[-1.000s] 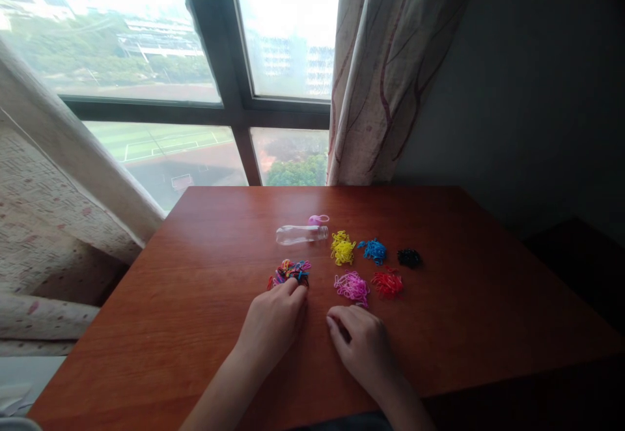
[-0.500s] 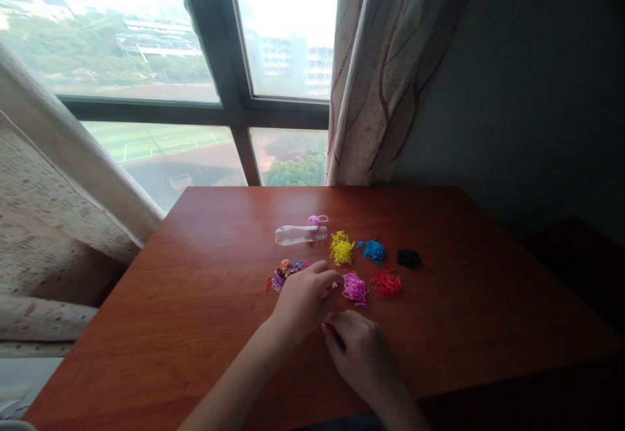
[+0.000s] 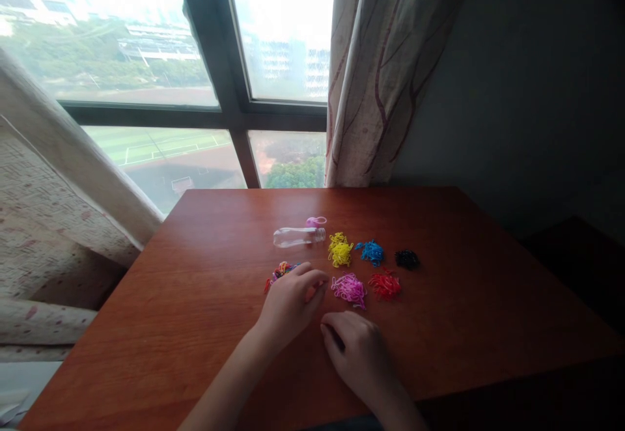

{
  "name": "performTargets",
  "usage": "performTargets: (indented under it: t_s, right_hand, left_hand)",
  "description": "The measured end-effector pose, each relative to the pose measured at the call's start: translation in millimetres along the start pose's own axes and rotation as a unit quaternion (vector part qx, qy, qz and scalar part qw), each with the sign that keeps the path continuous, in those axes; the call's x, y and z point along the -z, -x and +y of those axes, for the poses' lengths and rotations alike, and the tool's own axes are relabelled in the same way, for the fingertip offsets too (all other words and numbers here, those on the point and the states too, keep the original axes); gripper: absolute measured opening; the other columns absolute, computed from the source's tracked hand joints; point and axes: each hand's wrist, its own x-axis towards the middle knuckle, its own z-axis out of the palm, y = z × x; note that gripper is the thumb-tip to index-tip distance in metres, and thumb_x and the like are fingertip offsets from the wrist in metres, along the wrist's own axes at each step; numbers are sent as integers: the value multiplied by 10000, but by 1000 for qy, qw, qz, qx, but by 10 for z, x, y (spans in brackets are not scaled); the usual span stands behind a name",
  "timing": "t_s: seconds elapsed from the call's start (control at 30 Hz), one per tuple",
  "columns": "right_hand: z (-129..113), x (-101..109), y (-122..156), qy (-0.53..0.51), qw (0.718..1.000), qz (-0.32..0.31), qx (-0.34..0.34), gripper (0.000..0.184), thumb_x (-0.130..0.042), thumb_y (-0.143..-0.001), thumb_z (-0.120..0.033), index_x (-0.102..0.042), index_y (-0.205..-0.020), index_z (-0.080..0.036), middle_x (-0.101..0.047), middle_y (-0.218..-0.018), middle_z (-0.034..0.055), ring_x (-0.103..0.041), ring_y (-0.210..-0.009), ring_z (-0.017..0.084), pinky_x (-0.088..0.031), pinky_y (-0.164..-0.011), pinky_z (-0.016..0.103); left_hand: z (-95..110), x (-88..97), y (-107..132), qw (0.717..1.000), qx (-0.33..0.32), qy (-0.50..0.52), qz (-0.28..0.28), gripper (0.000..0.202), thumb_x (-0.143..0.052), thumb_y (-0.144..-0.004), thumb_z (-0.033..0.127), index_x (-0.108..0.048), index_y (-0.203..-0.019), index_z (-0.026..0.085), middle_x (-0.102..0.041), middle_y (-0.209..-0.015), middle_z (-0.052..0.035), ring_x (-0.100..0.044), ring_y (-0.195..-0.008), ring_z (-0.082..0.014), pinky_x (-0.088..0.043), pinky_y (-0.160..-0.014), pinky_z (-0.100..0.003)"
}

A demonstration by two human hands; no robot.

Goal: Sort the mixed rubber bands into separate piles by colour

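My left hand (image 3: 293, 301) hovers between the mixed pile of colourful rubber bands (image 3: 280, 273) and the pink rubber bands (image 3: 349, 289). Its thumb and forefinger meet in a pinch just left of the pink ones; whether a band sits between the tips is too small to tell. It covers part of the mixed pile. Closer to me, my right hand (image 3: 359, 351) rests on the table with fingers curled and thumb near the forefinger; anything inside is hidden. Yellow bands (image 3: 340, 250), blue bands (image 3: 372, 252), red bands (image 3: 385, 284) and black bands (image 3: 407, 259) form separate heaps.
A clear bottle (image 3: 297, 237) lies on its side behind the piles, its mouth to the right. Beside it is a pink cap with a loop (image 3: 315, 222). The wooden table (image 3: 170, 314) ends at a window with curtains (image 3: 371, 79).
My left hand has drawn back slightly to the left from the pink heap, which now reaches a little further left. My right hand stays in place. The view has shifted slightly.
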Motion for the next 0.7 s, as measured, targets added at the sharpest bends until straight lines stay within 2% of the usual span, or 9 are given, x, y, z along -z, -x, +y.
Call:
performTargets:
  t_s: [0.1,0.2,0.37,0.5,0.7]
  right_hand:
    - [-13,5,-16,2,1000,-7,-7,168,-481,-919,-151,-623,-870,-227,-664,-795,-1,-602,-728,170,-346,-674,271]
    - [-16,4,-25,-1,1000,-6,-12,161,-486,-915,-153,-618,-864,-231,-663,-792,-6,-602,-729,168,-346,-675,270]
    - [-2,-15,-35,4,1000,-1,-14,161,-484,-913,-148,-608,-862,-236,-663,-785,-12,-602,-721,164,-337,-664,266]
    - [-10,-46,-52,20,1000,7,-14,156,-488,-907,-147,-602,-856,-241,-659,-764,-17,-598,-704,162,-331,-653,263]
    - [-102,-122,-133,26,999,8,-18,148,-511,-888,-127,-601,-857,-241,-666,-770,-19,-608,-717,156,-338,-655,252]
  left_hand:
    - [-144,108,153,999,15,23,38,176,-503,-932,239,-678,-934,217,-670,-916,-27,-614,-792,-146,-451,-725,-242]
    - [-292,186,316,997,31,34,56,177,-506,-939,266,-675,-931,213,-651,-847,-16,-588,-711,-128,-445,-672,-228]
    - [-470,210,564,996,52,11,69,187,-496,-944,284,-667,-932,209,-617,-771,1,-554,-633,-118,-430,-613,-222]
    - [-515,166,670,996,61,-17,65,177,-491,-939,274,-661,-945,224,-631,-782,4,-593,-663,-130,-449,-631,-226]
    - [-513,102,709,994,63,-66,61,168,-492,-934,280,-656,-966,261,-687,-935,3,-673,-798,-151,-484,-692,-232]
